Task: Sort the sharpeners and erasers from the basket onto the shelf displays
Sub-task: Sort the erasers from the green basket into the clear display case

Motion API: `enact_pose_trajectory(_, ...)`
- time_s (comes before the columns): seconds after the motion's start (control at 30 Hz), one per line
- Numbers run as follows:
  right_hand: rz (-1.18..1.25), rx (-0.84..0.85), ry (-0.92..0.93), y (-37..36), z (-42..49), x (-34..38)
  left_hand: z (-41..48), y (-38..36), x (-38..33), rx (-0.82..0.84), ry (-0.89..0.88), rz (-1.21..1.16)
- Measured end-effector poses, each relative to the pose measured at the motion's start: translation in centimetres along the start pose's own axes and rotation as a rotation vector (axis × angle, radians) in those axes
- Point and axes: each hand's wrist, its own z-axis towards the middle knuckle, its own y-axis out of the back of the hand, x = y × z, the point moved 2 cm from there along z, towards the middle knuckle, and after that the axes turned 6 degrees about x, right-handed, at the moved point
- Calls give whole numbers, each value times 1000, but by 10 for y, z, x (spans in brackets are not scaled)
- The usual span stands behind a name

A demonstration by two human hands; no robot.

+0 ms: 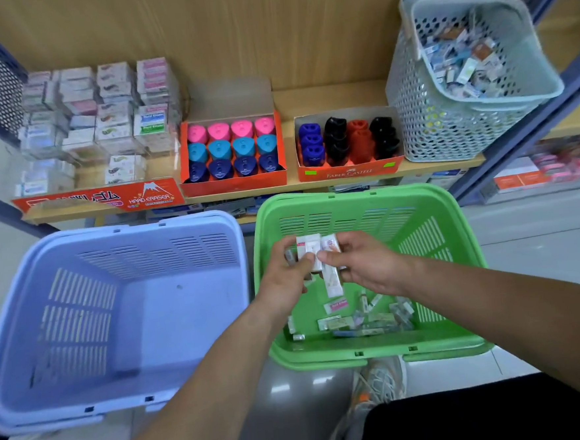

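Both my hands are inside the green basket (359, 197) on the floor. My left hand (287, 276) grips a small stack of white wrapped erasers (308, 253). My right hand (364, 266) pinches more white erasers (332, 280) right beside it, one hanging downward. Several loose erasers (364, 319) lie on the basket's bottom. On the wooden shelf (341, 96) above stand an eraser display (97, 130), a red box of pink, teal and blue sharpeners (232, 148), and a second red box of blue, black and red sharpeners (346, 140).
An empty pale blue basket (111, 232) sits on the floor left of the green one. A grey perforated basket (462, 104) full of small packs stands on the shelf's right end. My shoe (379, 382) is just behind the green basket. A blue metal shelf post (516, 142) rises at right.
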Motion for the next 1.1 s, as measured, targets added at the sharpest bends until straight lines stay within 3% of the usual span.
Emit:
enact_pose_trajectory(0.17,-68,-70,-43,2,6,-2,14,-4,12,40,102,-139)
enact_pose_trajectory(0.3,14,-46,-101,13,10,0,20,-4,20,17,166,-337)
enact_pose_trajectory(0.7,-83,-141,-92,14,7,3,9,-9,31,129,235,-571)
enact_pose_trajectory(0.87,-111,-187,-83,9,6,3,6,-21,29,57,219,-468)
enact_pose_trajectory(1.1,-53,-113,-115,7,3,5,9,-14,26,-90,169,-406)
